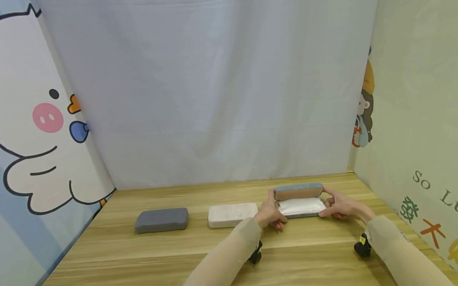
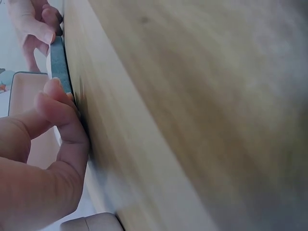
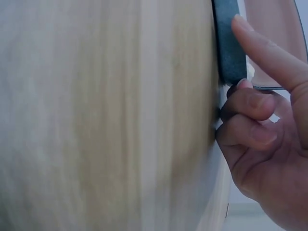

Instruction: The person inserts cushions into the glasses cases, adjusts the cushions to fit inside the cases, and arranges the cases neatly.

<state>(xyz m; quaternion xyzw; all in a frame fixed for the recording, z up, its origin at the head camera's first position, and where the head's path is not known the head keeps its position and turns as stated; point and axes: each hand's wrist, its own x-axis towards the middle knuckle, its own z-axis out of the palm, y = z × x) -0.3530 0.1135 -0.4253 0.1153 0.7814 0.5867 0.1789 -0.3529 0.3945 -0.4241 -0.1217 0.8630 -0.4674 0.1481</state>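
Observation:
A blue glasses case (image 1: 299, 192) lies with its lid raised on the table, toward the right. White cloth (image 1: 301, 206) fills its lower half, and the lid's lining looks pinkish brown. My left hand (image 1: 270, 213) grips the left end, one finger up by the lid and the thumb at the front corner. At the opposite end my right hand (image 1: 341, 205) holds the case in a similar way. In the right wrist view the thumb (image 3: 262, 48) presses on the front wall of the case, with other fingers curled below its end.
To the left of the open case lies a cream glasses case (image 1: 229, 215), closed. Farther left is a closed grey glasses case (image 1: 162, 220). A pale curtain (image 1: 214, 99) hangs behind the wooden table (image 1: 171, 254), with printed panels at both sides.

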